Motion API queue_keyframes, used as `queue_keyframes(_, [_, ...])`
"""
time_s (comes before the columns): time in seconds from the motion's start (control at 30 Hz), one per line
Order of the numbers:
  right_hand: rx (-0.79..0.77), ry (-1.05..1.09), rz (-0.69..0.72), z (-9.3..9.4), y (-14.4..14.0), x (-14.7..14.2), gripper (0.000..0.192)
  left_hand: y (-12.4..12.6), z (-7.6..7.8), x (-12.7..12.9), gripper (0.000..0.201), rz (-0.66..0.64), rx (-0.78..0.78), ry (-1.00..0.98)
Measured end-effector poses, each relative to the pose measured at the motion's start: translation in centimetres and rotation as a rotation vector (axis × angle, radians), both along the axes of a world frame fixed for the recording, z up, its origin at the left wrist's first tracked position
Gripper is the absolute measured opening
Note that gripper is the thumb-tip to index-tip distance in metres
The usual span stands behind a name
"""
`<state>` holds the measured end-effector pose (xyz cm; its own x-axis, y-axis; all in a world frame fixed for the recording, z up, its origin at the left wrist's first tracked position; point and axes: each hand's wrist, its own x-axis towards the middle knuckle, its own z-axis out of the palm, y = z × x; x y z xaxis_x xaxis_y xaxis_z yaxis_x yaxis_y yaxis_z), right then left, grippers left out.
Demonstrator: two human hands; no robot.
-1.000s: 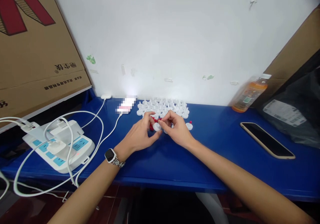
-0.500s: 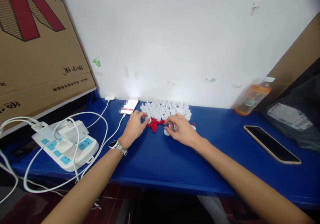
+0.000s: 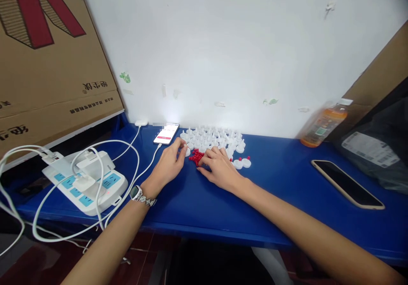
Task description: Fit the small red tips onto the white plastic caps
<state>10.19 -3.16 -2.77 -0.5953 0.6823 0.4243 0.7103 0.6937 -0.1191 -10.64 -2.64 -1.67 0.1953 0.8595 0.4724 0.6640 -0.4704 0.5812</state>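
My left hand point(image 3: 172, 161) pinches a white plastic nozzle cap point(image 3: 188, 152), a round base with a pointed spout, at the near left edge of a cluster of similar white caps point(image 3: 204, 139). Beside it, my right hand point(image 3: 219, 166) bends down over a small pile of red tip caps point(image 3: 195, 156). Its thumb and index fingertips come close together at the pile's near edge; whatever lies between them is too small to make out. To the right of that hand, a white cap with a red tip point(image 3: 246, 162) lies on the blue table point(image 3: 197, 208), next to another like it.
A lit phone point(image 3: 166, 134) on a charging cable lies behind my left hand. White power strip point(image 3: 86, 183) and looping cables fill the left side. To the right are a dark phone point(image 3: 347, 184), an orange drink bottle point(image 3: 323, 125) and a dark plastic bag point(image 3: 382, 140).
My right hand has moved left from the white caps at the right to the red pile, uncovering the red-tipped caps. My left hand stays at the same white cap.
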Motion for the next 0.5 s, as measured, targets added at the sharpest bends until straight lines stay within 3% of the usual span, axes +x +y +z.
queue_keyframes(0.23, [-0.027,0.057,-0.005,0.8,-0.1,1.0,0.010,-0.2,-0.3,0.9,0.030,-0.180,-0.068,-0.008])
queue_keyframes(0.5, [-0.029,0.003,-0.041,0.7,-0.8,2.3,0.016,-1.0,0.2,1.3,0.040,-0.180,-0.141,-0.005])
